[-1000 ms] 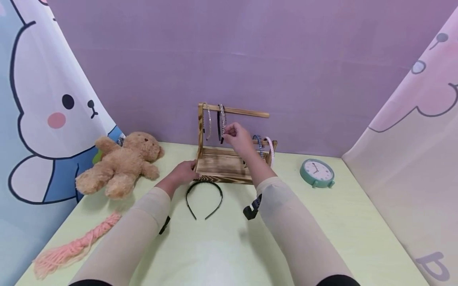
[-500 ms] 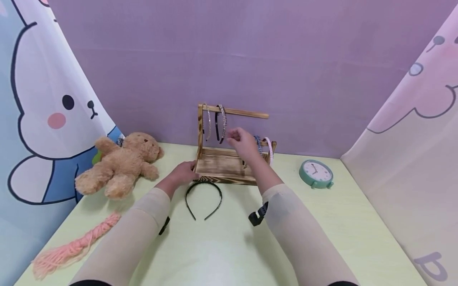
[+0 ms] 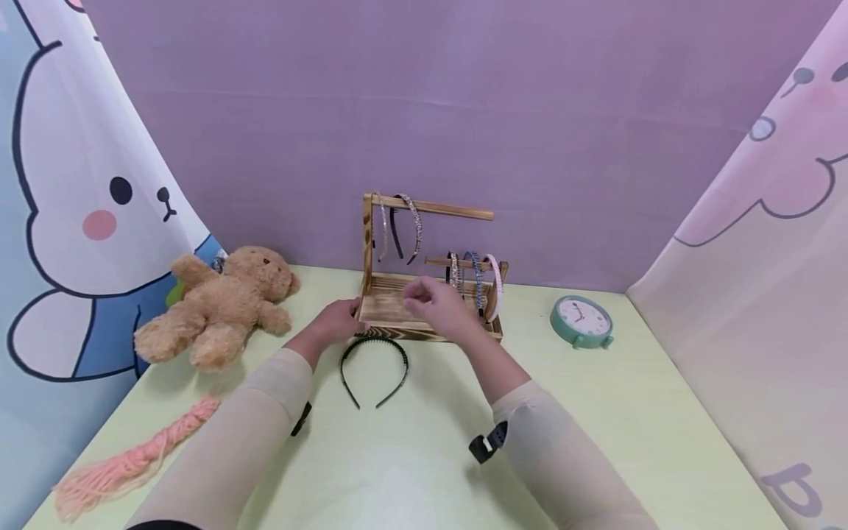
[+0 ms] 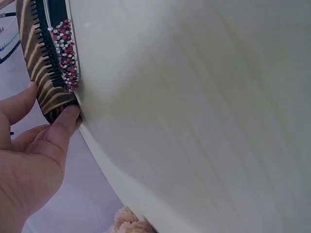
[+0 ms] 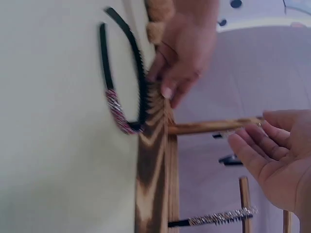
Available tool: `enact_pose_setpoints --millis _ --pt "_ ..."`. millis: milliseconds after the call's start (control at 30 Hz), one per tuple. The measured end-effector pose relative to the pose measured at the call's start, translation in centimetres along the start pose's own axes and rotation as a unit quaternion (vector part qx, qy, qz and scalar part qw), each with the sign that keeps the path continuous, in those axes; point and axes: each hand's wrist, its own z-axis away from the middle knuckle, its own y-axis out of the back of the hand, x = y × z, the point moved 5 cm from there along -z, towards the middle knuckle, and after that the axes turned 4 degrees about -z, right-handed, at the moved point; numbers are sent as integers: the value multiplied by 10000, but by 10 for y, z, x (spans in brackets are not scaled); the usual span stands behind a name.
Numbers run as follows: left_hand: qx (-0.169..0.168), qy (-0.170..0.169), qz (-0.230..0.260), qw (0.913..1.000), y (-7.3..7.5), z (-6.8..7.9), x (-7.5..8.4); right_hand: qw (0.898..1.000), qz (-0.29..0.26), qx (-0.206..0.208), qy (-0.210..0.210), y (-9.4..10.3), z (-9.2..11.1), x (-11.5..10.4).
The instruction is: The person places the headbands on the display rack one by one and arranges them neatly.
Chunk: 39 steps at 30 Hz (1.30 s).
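Observation:
My left hand (image 3: 334,322) grips the front left corner of a wooden headband stand (image 3: 383,308), thumb and fingers on either side of it in the left wrist view. My right hand (image 3: 440,308) hovers over the stand's tray, fingers loosely bent and holding nothing. From the upper bar hang a thin pale headband (image 3: 383,232) and a glittery one (image 3: 418,224) with black tips. The lower bar carries a beaded headband (image 3: 454,269), a blue one (image 3: 478,280) and a pink one (image 3: 497,285). A black toothed headband (image 3: 374,339) with red and white beads (image 4: 67,58) lies before the stand.
A brown teddy bear (image 3: 228,313) lies at the table's left, with a bundle of pink yarn (image 3: 142,460) nearer the front. On the right is a round green clock (image 3: 581,322). A purple curtain (image 3: 530,132) hangs behind the stand.
My right hand has left the glittery headband on the upper bar and come down over the tray. That headband now hangs turned a little. My left hand keeps its place on the corner.

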Motion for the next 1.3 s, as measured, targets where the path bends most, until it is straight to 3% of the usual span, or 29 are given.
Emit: enact_pose_setpoints --millis 300,467,600,933,1167,1300 --pt "39 -51 -134 9999 1 1 1 9933 501 -1042 -81 -59 16 0" --pt "25 -86 -213 9997 1 0 1 9815 1132 -1540 -138 -89 19 2" --pt "11 -89 -170 9998 1 1 2 9702 1755 -1666 -127 -105 16 5" --pt "-42 -79 -70 9999 0 0 1 9434 2654 -1989 -46 -129 13 0" --pt "-78 2 -41 10000 0 0 -1 9408 2629 -2113 -339 -140 20 3" --pt "-54 -13 -87 9999 -1 0 -1 9371 2749 -2130 -288 -144 23 3"
